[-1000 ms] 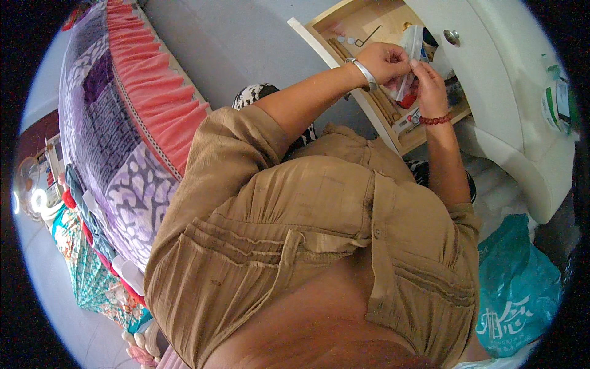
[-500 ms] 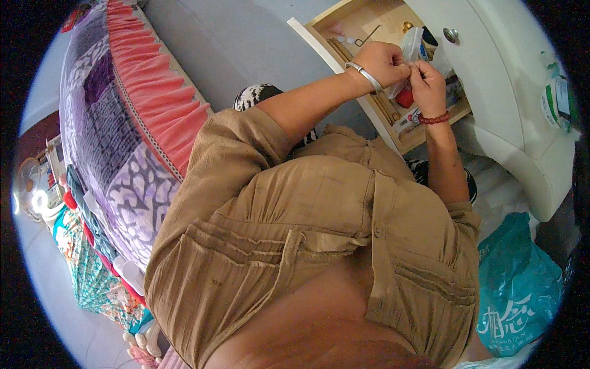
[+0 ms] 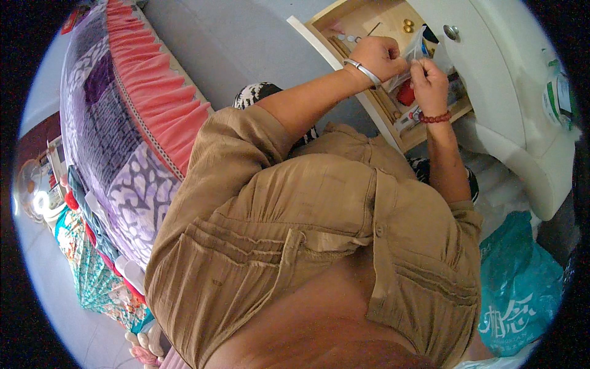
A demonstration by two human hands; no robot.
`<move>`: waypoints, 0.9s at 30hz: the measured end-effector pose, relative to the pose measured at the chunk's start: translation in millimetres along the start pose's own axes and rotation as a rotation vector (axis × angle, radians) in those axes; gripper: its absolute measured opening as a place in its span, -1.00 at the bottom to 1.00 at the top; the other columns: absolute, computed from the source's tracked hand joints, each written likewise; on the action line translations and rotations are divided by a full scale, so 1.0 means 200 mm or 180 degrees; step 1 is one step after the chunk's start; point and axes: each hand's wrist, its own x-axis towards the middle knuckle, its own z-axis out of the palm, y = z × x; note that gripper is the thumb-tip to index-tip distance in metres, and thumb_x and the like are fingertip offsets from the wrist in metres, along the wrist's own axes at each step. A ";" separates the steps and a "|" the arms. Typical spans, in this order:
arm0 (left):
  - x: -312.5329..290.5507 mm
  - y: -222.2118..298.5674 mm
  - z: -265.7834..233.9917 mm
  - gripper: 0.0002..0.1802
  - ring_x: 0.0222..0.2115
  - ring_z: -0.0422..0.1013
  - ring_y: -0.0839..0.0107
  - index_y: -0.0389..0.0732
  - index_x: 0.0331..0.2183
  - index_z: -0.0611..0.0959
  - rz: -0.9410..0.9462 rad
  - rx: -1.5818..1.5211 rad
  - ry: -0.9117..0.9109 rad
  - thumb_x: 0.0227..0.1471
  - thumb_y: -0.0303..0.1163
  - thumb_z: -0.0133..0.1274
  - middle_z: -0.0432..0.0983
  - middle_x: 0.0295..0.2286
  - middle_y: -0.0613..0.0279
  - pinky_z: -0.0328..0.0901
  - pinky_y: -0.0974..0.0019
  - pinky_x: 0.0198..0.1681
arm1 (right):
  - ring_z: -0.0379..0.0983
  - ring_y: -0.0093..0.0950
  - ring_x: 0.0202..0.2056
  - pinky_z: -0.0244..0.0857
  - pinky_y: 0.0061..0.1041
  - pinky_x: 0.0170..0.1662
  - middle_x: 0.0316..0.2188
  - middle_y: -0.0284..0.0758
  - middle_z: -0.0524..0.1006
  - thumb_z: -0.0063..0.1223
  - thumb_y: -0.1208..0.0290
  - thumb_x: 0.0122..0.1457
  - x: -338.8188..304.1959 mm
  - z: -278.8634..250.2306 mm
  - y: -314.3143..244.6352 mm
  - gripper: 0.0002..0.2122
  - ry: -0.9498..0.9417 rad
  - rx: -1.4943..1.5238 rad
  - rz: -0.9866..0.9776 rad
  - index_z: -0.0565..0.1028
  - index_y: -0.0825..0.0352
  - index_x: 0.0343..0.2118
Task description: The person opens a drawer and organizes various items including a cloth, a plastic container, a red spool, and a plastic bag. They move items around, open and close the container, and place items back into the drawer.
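Note:
Over an open wooden drawer (image 3: 362, 13), both hands are closed on a clear plastic bag (image 3: 418, 48). My left hand (image 3: 376, 58), with a silver bangle at the wrist, pinches the bag at its left side. Fingers of my right hand (image 3: 429, 85), below a dark red bead bracelet (image 3: 435, 118), pinch the bag a short way to the right. Something blue and black shows inside or behind the plastic. Just under the hands, a red object (image 3: 405, 94) lies in the drawer, its kind unclear.
Two small gold-coloured pieces (image 3: 408, 26) lie at the drawer's far part. The white cabinet (image 3: 504, 92) with a round metal knob (image 3: 451, 31) rises at right. A teal plastic bag (image 3: 522, 277) stands lower right. A bed with a purple patterned cover (image 3: 117, 123) is at left.
My hands have moved slightly apart, the left one shifting left. More of the clear bag now shows between them, and the gold-coloured pieces are more exposed.

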 end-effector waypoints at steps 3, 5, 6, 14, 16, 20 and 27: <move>0.01 0.00 -0.02 -0.76 -0.76 0.28 0.30 -0.24 -0.77 0.44 0.0044 0.0257 0.0138 -0.46 -0.25 0.01 0.31 -0.80 0.11 0.20 0.32 -0.64 | 0.25 -0.40 -0.73 0.12 -0.49 -0.63 -0.75 -0.18 0.34 -0.14 0.33 -0.10 0.00 -0.01 0.00 -0.81 0.0146 0.0012 0.0000 0.36 0.37 -0.64; 0.02 0.01 -0.04 -0.77 -0.74 0.29 0.26 -0.23 -0.77 0.45 0.0040 0.0420 0.0182 -0.48 -0.25 0.00 0.33 -0.78 0.10 0.21 0.31 -0.62 | 0.25 -0.41 -0.74 0.12 -0.49 -0.63 -0.77 -0.19 0.33 -0.14 0.32 -0.10 0.01 -0.03 0.01 -0.80 0.0110 -0.0157 0.0147 0.37 0.37 -0.65; 0.03 0.00 -0.05 -0.78 -0.73 0.30 0.22 -0.23 -0.78 0.46 -0.0004 0.0454 0.0173 -0.49 -0.25 -0.01 0.34 -0.77 0.09 0.22 0.29 -0.61 | 0.24 -0.41 -0.75 0.11 -0.49 -0.64 -0.77 -0.19 0.33 -0.14 0.32 -0.10 0.02 -0.04 0.02 -0.80 0.0086 -0.0236 0.0217 0.37 0.37 -0.65; 0.05 -0.03 -0.11 -0.76 -0.73 0.31 0.20 -0.19 -0.79 0.45 0.0075 0.0986 0.0314 -0.50 -0.22 0.01 0.33 -0.79 0.12 0.24 0.27 -0.58 | 0.23 -0.41 -0.75 0.10 -0.51 -0.65 -0.79 -0.19 0.32 -0.14 0.36 -0.12 0.03 -0.09 0.03 -0.82 0.0094 -0.0356 0.0076 0.36 0.38 -0.67; 0.06 -0.03 -0.12 -0.77 -0.72 0.31 0.19 -0.18 -0.80 0.45 0.0034 0.1155 0.0231 -0.50 -0.22 0.00 0.34 -0.79 0.12 0.25 0.26 -0.58 | 0.23 -0.42 -0.75 0.10 -0.52 -0.65 -0.78 -0.18 0.31 -0.14 0.37 -0.12 0.03 -0.09 0.03 -0.82 0.0114 -0.0294 -0.0073 0.35 0.38 -0.68; 0.05 0.00 -0.12 -0.82 -0.68 0.32 0.19 -0.14 -0.72 0.47 -0.0236 0.1452 -0.0124 -0.48 -0.23 -0.01 0.36 -0.74 0.14 0.24 0.24 -0.57 | 0.21 -0.41 -0.74 0.09 -0.52 -0.65 -0.78 -0.18 0.28 -0.13 0.39 -0.11 0.00 -0.06 -0.03 -0.82 -0.0018 -0.0019 -0.0202 0.31 0.38 -0.70; 0.04 0.00 -0.07 -0.90 -0.65 0.33 0.22 -0.07 -0.63 0.49 0.0795 0.1432 0.0079 -0.42 -0.37 -0.06 0.37 -0.69 0.20 0.23 0.22 -0.58 | 0.13 -0.51 -0.76 0.04 -0.53 -0.67 -0.82 -0.25 0.23 -0.14 0.36 -0.06 0.00 -0.03 -0.04 -0.78 -0.0139 0.0362 -0.0215 0.27 0.38 -0.72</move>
